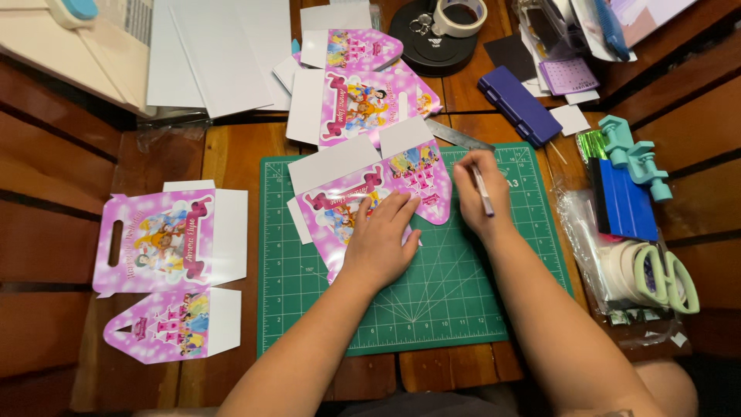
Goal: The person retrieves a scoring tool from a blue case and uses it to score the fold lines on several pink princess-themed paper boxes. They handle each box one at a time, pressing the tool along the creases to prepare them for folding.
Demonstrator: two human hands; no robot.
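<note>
A pink printed cardboard box cutout (363,193) with white flaps lies flat on a green cutting mat (432,309). My left hand (380,239) presses flat on the cutout's lower middle. My right hand (478,193) sits at the cutout's right edge and grips a thin pen-like craft knife (483,193), its tip pointing toward me. A metal ruler (455,135) pokes out from under the cutout's top right.
Two more pink cutouts (166,270) lie on the wooden table at the left, others (359,89) lie behind the mat. White card sheets (216,54), a tape roll (459,15), a blue case (519,104), scissors (668,278) and tape rolls lie around.
</note>
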